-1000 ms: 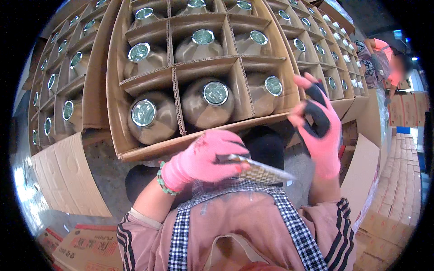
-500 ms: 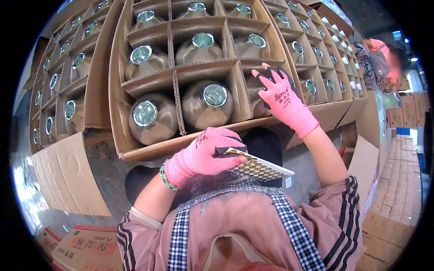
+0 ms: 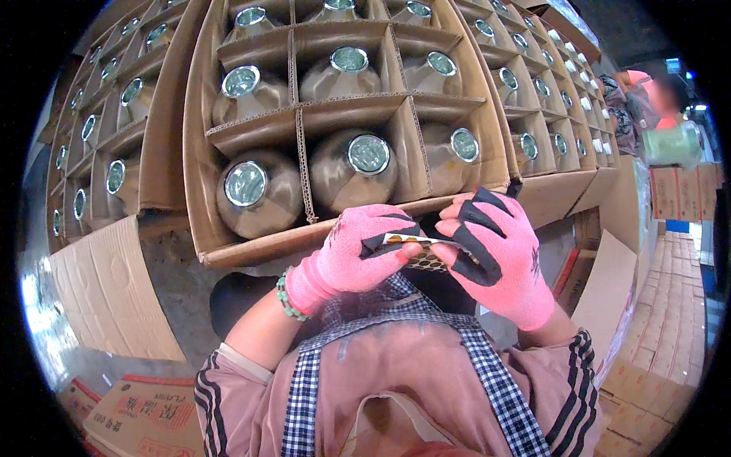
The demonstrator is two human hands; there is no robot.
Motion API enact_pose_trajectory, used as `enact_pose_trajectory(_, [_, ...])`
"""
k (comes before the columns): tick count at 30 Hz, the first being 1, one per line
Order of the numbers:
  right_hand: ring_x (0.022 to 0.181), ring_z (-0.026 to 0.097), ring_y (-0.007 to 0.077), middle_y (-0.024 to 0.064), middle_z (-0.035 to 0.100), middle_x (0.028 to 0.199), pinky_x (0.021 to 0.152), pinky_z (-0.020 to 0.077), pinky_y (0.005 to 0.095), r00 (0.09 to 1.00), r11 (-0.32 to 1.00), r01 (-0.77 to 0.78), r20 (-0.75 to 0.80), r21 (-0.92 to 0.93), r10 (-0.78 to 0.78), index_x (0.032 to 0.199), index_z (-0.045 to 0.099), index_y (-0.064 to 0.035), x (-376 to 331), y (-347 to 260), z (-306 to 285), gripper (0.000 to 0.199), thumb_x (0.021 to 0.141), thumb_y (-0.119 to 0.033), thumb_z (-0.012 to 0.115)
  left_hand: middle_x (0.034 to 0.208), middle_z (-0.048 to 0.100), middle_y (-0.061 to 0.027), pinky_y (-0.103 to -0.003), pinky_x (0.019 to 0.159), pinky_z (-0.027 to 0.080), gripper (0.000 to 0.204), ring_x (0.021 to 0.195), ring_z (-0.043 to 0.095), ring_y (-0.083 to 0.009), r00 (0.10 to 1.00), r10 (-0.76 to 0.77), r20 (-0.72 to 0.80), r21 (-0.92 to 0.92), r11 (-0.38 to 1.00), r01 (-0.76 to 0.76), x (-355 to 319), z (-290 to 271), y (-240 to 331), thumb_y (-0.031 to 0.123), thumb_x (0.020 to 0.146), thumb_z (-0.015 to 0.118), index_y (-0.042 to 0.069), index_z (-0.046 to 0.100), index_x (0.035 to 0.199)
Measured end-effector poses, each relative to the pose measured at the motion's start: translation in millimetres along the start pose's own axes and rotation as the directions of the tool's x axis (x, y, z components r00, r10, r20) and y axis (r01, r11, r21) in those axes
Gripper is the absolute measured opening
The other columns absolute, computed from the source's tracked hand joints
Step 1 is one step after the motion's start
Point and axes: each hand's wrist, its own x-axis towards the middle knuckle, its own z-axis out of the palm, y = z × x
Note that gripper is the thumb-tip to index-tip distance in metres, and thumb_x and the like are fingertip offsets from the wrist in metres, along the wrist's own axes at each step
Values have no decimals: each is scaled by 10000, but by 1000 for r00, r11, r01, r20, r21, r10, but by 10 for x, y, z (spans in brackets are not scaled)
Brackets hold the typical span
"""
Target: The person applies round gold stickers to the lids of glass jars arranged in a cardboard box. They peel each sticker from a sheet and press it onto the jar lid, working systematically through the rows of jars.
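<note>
The dotted sticker sheet [image 3: 430,264] could crease or tear, I judge, if the hands pull it unevenly. It lies between them, near the carton [image 3: 259,250] of glass flasks [image 3: 259,209]. The left hand [image 3: 362,247] pinches its edge firmly; the right hand [image 3: 495,255] is half curled, thumb at the sheet (whether gripping, I cannot tell).

Brown carton [image 3: 141,415] lower left, co-worker [image 3: 644,103] upper right

Grey floor [image 3: 190,293], bluish light [image 3: 671,65]
Glare [image 3: 34,301] lies well left of the fingers [image 3: 487,215]; the light shines far to their right.
</note>
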Motion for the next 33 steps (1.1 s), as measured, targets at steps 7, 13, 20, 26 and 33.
enact_pose_trajectory(7, [793,521,242,47,529,809,710,402,368,998,1000,-26,-54,1,26,811,552,-69,-90,-10,80,257,575,-61,652,728,570,-134,-351,627,449,156,672,543,-296,998,-7,-68,66,998,12,-40,18,1,92,692,601,1,582,816])
enact_pose_trajectory(13, [798,503,289,89,509,813,719,390,390,993,995,-97,-64,10,97,806,534,-58,-137,-3,76,267,563,-63,646,748,586,-113,-353,645,454,219,705,553,-290,995,89,48,44,995,-91,41,-50,92,53,626,582,6,587,840])
enact_pose_trajectory(20, [813,504,262,64,514,832,726,384,389,995,996,4,-102,-85,-12,891,563,-70,-127,-42,83,344,556,-82,637,751,597,-131,-339,657,462,183,706,569,-306,998,-6,-64,75,997,10,-50,-21,51,110,688,607,-6,586,828])
enact_pose_trajectory(26, [882,518,242,37,570,881,758,382,373,983,975,109,-123,-191,-134,830,603,-89,-138,-49,62,275,557,-122,595,748,601,-133,-330,657,463,148,706,574,-294,995,-65,-78,47,997,68,0,-45,163,100,709,609,-4,599,814])
enact_pose_trajectory(33, [905,516,253,54,570,925,766,382,382,989,979,100,-93,-179,-118,773,569,-81,-81,-27,43,227,549,-109,598,743,600,-106,-321,650,456,161,700,577,-265,970,-130,-206,80,986,149,-99,52,72,114,717,622,15,611,844])
